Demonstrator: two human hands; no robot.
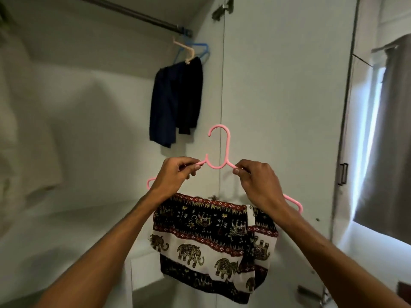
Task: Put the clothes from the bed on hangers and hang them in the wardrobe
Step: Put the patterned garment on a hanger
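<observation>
A pink plastic hanger [219, 150] is held up in front of the open wardrobe, hook upward. My left hand [175, 176] pinches its left shoulder and my right hand [258, 185] pinches its right shoulder. An elephant-print garment [213, 243] in black, white and red is draped over the hanger's lower bar and hangs below my hands. High up at the back runs the wardrobe rail [133, 15]. On it, at the right end, hang dark clothes [175, 101] on a cream hanger [185, 48], with a blue hanger [201, 50] beside them.
A pale garment [24, 121] hangs at the wardrobe's far left. The white wardrobe door [284, 107] stands directly behind the hanger, with a hinge [222, 8] at its top. At the far right are a grey curtain [393, 138] and a bright window.
</observation>
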